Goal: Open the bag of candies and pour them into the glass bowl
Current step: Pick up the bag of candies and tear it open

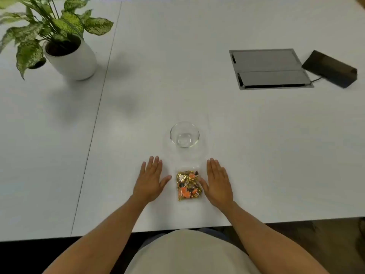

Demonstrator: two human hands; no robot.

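On the tabletop, head view: we see one white tabletop (237, 135) with our two bare hands laid flat near its front edge.
Bag of candies: the clear bag of candies (188, 184) lies flat between our hands, gold, orange and dark wrapped pieces bunched in its lower part.
Bag's long axis: it runs away from us, toward the bowl; the clear, nearly empty end points forward, and we judge that to be the mouth, though the seal itself is too faint to make out.
Glass bowl: the glass bowl (184, 134) stands upright and empty, straight ahead of the bag and a little apart from it.
Left hand: our left hand (150, 179) rests palm down with fingers spread, its grip open and holding nothing; the thumb points at the bag but stops short of it.
Right hand: our right hand (218, 183) also lies palm down, grip open and empty; its thumb sits right at the bag's right edge, touching or all but touching, we cannot tell which.
Nearer hand: the right one, by a small margin; the bag lies to its left and to the right of our left hand.
Step in hand: nothing is opened yet; we judge the next move is for both hands to close in on the bag's far end.
Elsewhere: a potted plant (59, 40) stands far left, a cable hatch (270, 69) and a dark box (329, 68) far right, all well apart from the work.
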